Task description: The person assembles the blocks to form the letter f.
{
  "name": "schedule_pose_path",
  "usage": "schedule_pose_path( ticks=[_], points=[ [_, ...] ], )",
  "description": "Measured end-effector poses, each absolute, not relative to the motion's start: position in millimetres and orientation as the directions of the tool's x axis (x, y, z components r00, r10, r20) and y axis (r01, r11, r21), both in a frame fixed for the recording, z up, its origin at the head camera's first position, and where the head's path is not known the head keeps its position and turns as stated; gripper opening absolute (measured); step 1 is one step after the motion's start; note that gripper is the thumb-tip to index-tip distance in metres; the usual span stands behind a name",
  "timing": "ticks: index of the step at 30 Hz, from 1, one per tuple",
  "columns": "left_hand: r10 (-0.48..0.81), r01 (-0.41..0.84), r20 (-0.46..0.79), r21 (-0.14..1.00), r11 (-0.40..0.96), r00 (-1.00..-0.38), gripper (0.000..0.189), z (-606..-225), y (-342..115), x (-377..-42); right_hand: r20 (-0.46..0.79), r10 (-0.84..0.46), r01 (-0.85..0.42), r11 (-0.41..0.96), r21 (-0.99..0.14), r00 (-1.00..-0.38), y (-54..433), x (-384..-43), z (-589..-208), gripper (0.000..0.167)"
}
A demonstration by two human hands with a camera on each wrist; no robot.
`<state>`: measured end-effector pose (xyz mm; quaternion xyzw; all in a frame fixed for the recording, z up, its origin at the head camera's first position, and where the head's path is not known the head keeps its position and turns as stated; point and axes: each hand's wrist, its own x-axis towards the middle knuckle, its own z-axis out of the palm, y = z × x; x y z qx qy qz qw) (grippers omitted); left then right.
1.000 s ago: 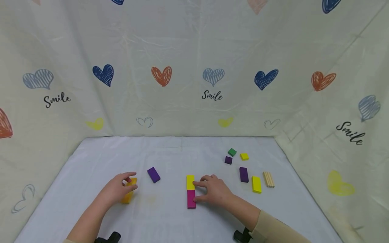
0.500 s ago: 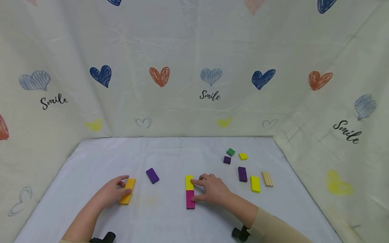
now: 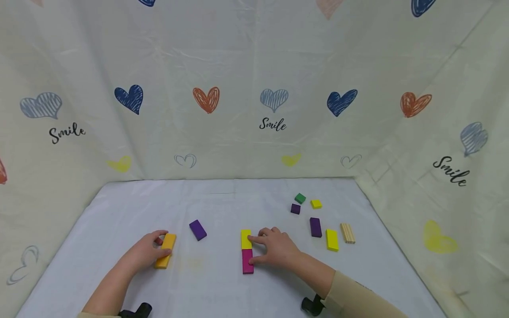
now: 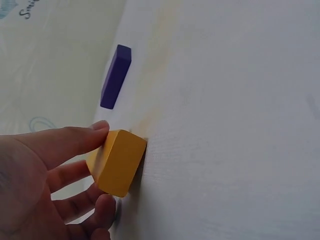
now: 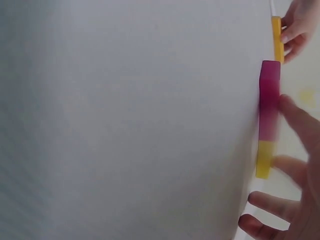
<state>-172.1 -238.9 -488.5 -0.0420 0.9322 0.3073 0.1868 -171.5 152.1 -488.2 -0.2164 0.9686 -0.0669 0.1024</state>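
My left hand holds an orange block on the left of the white table. In the left wrist view the thumb lies on one side of this orange block, with fingers bent at the other. Beyond it a purple block lies slanted. Near the middle, a yellow block and a magenta block lie end to end in a line, touching. From their right side my right hand touches them, index finger on the yellow one and thumb on the magenta one.
On the right lie a dark purple block, a larger yellow block and a pale ridged wooden piece. Behind them sit small green, yellow and purple pieces. A printed curtain encloses the table.
My left hand has shifted left and down around the orange block, uncovering more of it. The right hand stays at the yellow and magenta blocks. The head view has shifted slightly.
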Motion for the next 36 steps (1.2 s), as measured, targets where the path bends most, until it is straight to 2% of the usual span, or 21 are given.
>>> schedule_pose_path(
  ticks=[7, 16, 25, 36],
  points=[
    [0.014, -0.204, -0.361, 0.558, 0.804, -0.933, 0.069, -485, -233, -169, -0.166, -0.430, -0.404, 0.899, -0.172, -0.887, 152, -170, -489, 0.072],
    [0.001, -0.226, -0.379, 0.554, 0.802, -0.925, 0.048, -483, -232, -169, -0.170, -0.430, -0.401, 0.898, -0.179, -0.887, 151, -169, -489, 0.071],
    [0.013, -0.260, -0.388, 0.643, 0.721, -0.922, 0.051, -484, -234, -165, -0.186, -0.417, -0.383, 0.903, -0.196, -0.890, 152, -169, -489, 0.071],
    [0.056, -0.150, -0.257, 0.712, 0.686, -0.965, 0.058, -469, -220, -170, -0.160, -0.426, -0.393, 0.898, -0.198, -0.891, 152, -169, -490, 0.071]
  ],
)
